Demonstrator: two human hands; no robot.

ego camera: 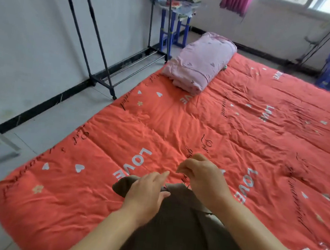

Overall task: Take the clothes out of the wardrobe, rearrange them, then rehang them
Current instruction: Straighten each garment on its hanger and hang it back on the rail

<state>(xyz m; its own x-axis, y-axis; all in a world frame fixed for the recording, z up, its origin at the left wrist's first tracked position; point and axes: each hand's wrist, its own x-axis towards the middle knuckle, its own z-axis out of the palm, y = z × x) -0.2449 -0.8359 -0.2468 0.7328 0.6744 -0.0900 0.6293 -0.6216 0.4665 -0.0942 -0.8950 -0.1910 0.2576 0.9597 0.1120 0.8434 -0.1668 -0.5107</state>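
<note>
While the orange-red quilted cover [241, 133], printed with white LOVE lettering and hearts, is lying spread flat across most of the view, the black metal clothes rail [91, 12] is standing on the pale tiled floor against the white wall at the far left, just beside the cover's far corner. A pink folded quilt [200, 61] with small heart prints is resting on that far corner, its length running away from the person. The brown cloth garment [181, 229] is lying on the near edge of the cover, between the person's forearms. Its long axis is running from the bottom of the view straight away from the person, and its narrow upper end is pointing toward the far side of the cover, with one rounded brown corner sticking out to the left. The left hand [145, 196] is lying back-up on that upper end and is pinching its edge between the thumb and the fingers. The right hand [205, 180] is hovering just past the garment's upper end with its fingers curled downward. A thin dark wire [185, 179] is showing just beneath those fingers, but I cannot tell whether the hand is gripping it.
</note>
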